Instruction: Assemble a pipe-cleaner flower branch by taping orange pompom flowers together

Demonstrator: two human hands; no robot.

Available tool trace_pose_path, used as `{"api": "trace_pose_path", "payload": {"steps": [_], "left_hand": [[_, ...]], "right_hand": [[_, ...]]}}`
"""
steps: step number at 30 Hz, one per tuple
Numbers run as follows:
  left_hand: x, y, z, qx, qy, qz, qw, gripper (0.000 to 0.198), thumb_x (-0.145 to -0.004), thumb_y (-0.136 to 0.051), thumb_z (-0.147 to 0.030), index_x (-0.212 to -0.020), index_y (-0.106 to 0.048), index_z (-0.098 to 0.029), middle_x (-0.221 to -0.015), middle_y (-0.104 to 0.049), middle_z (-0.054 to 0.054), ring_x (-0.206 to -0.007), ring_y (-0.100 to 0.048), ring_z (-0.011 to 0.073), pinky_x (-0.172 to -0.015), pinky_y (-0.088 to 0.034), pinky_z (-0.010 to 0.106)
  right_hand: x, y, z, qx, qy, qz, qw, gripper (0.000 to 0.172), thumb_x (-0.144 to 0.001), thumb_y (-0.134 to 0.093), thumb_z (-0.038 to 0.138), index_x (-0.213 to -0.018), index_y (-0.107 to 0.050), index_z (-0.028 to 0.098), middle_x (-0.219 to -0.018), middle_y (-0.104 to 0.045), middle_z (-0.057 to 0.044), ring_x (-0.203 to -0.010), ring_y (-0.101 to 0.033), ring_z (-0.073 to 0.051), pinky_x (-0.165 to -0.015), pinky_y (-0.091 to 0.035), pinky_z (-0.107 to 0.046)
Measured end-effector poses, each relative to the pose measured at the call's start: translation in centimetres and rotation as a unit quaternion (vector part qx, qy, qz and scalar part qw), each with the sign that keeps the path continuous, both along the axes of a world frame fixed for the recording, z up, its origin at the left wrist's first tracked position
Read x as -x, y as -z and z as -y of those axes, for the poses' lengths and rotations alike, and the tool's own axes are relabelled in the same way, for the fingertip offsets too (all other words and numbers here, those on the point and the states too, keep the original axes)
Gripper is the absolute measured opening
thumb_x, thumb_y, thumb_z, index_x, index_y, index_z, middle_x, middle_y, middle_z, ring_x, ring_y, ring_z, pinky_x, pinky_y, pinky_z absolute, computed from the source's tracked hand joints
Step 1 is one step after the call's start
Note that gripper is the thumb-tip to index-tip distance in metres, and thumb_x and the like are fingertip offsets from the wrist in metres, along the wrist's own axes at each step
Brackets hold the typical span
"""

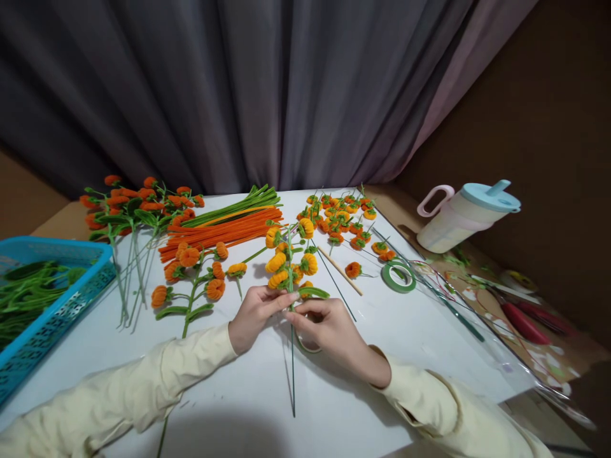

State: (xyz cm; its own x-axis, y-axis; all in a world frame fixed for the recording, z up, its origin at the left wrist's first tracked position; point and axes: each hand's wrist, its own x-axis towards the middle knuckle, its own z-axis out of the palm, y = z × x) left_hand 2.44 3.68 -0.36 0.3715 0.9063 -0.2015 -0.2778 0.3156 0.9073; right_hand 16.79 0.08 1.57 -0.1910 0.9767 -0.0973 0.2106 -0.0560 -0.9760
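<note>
A stem of yellow pumpkin-shaped chenille flowers (277, 262) stands upright between my hands at the middle of the table. My left hand (252, 315) pinches its green stem just below the lowest blooms. Close against it, my right hand (331, 327) is closed on the same stem, thumb and finger together beside a fuzzy green leaf (314, 292). The bare dark green wire (293, 381) of the stem runs down below my fingers. Partly hidden behind my right hand lies a tape roll (309, 345). A finished-looking orange flower stem (195, 289) lies left of my left hand.
Orange pipe cleaners (222, 232) and green pipe cleaners (238, 207) lie behind. Loose flower heads (341, 216) spread at back right, near a green tape roll (399, 277). A blue basket (90, 280) stands left; a tumbler (458, 219) and red-handled pliers (525, 321) are right.
</note>
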Motion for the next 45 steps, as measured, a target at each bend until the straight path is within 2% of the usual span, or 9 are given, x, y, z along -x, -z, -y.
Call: {"api": "trace_pose_path", "payload": {"steps": [5,10,14,20,26,31,35,41,45], "left_hand": [[0.0,-0.5,0.1,-0.033,-0.049,-0.034,0.998,0.017,-0.063,-0.073,-0.024,-0.055,-0.064,-0.012,-0.054,-0.061,-0.002,-0.055,-0.052,0.0103,-0.059,-0.043,0.021],[-0.1,-0.7,0.0,-0.058,-0.057,-0.057,0.995,0.015,-0.065,-0.071,-0.025,-0.059,-0.066,-0.012,-0.058,-0.063,-0.001,-0.057,-0.052,0.0103,-0.058,-0.042,0.021],[-0.1,-0.7,0.0,-0.056,-0.072,-0.060,0.994,0.015,-0.063,-0.072,-0.024,-0.057,-0.065,-0.012,-0.053,-0.059,-0.003,-0.053,-0.048,0.0084,-0.055,-0.040,0.020],[-0.2,-0.9,0.1,-0.034,-0.069,-0.061,0.995,0.018,-0.059,-0.074,-0.023,-0.053,-0.062,-0.011,-0.050,-0.054,-0.003,-0.052,-0.045,0.0075,-0.053,-0.039,0.019],[-0.3,-0.9,0.1,-0.028,-0.074,-0.059,0.995,0.016,-0.057,-0.075,-0.021,-0.058,-0.063,-0.011,-0.056,-0.060,-0.002,-0.057,-0.051,0.0095,-0.059,-0.043,0.020],[-0.3,-0.6,0.1,-0.034,-0.070,-0.066,0.995,0.015,-0.060,-0.074,-0.023,-0.061,-0.064,-0.011,-0.062,-0.064,0.000,-0.063,-0.056,0.0117,-0.063,-0.045,0.021],[-0.4,-0.6,0.2,-0.033,-0.073,-0.070,0.994,0.015,-0.060,-0.074,-0.023,-0.061,-0.065,-0.011,-0.062,-0.064,0.000,-0.062,-0.056,0.0118,-0.062,-0.045,0.021],[-0.3,-0.6,0.1,-0.057,-0.066,-0.080,0.993,0.018,-0.063,-0.072,-0.024,-0.055,-0.062,-0.011,-0.055,-0.057,-0.003,-0.057,-0.049,0.0087,-0.059,-0.041,0.019],[-0.2,-0.6,0.0,-0.066,-0.053,-0.075,0.994,0.026,-0.066,-0.070,-0.027,-0.048,-0.059,-0.012,-0.048,-0.051,-0.004,-0.051,-0.042,0.0071,-0.055,-0.039,0.019]], "right_hand": [[0.1,0.3,-0.1,0.035,0.001,-0.054,0.998,0.029,-0.072,-0.063,0.041,-0.062,-0.058,0.014,-0.046,-0.038,0.006,-0.040,-0.030,-0.006,-0.037,-0.025,-0.020],[-0.3,0.0,-0.3,0.033,-0.013,0.007,0.999,0.030,-0.071,-0.064,0.041,-0.071,-0.064,0.012,-0.050,-0.037,0.006,-0.043,-0.026,-0.005,-0.039,-0.022,-0.020],[-0.8,0.0,-0.5,0.020,-0.028,0.008,0.999,0.027,-0.073,-0.064,0.039,-0.077,-0.066,0.012,-0.057,-0.045,0.003,-0.049,-0.029,-0.007,-0.044,-0.025,-0.020],[-1.3,0.1,-0.8,0.033,-0.017,-0.019,0.999,0.024,-0.068,-0.068,0.035,-0.064,-0.061,0.013,-0.054,-0.049,0.002,-0.047,-0.036,-0.008,-0.044,-0.028,-0.021],[-1.3,-0.2,-0.6,-0.008,-0.025,0.003,1.000,0.016,-0.075,-0.061,0.028,-0.070,-0.061,0.013,-0.049,-0.038,0.006,-0.046,-0.031,-0.007,-0.044,-0.025,-0.020],[-1.0,-0.2,-0.3,-0.034,-0.021,0.080,0.996,0.022,-0.077,-0.059,0.032,-0.076,-0.066,0.012,-0.048,-0.033,0.006,-0.046,-0.025,-0.007,-0.043,-0.021,-0.022],[-0.7,0.1,-0.2,-0.022,-0.031,0.058,0.998,0.026,-0.077,-0.060,0.034,-0.064,-0.065,0.012,-0.050,-0.030,0.005,-0.050,-0.022,-0.008,-0.045,-0.021,-0.022],[-0.6,0.2,-0.3,0.016,-0.009,-0.008,1.000,0.024,-0.076,-0.061,0.034,-0.068,-0.068,0.013,-0.054,-0.045,0.002,-0.053,-0.032,-0.010,-0.049,-0.028,-0.023],[-0.7,0.1,-0.4,0.012,-0.011,-0.006,1.000,0.022,-0.075,-0.062,0.033,-0.066,-0.068,0.013,-0.054,-0.046,0.002,-0.053,-0.034,-0.010,-0.049,-0.028,-0.023]]}}
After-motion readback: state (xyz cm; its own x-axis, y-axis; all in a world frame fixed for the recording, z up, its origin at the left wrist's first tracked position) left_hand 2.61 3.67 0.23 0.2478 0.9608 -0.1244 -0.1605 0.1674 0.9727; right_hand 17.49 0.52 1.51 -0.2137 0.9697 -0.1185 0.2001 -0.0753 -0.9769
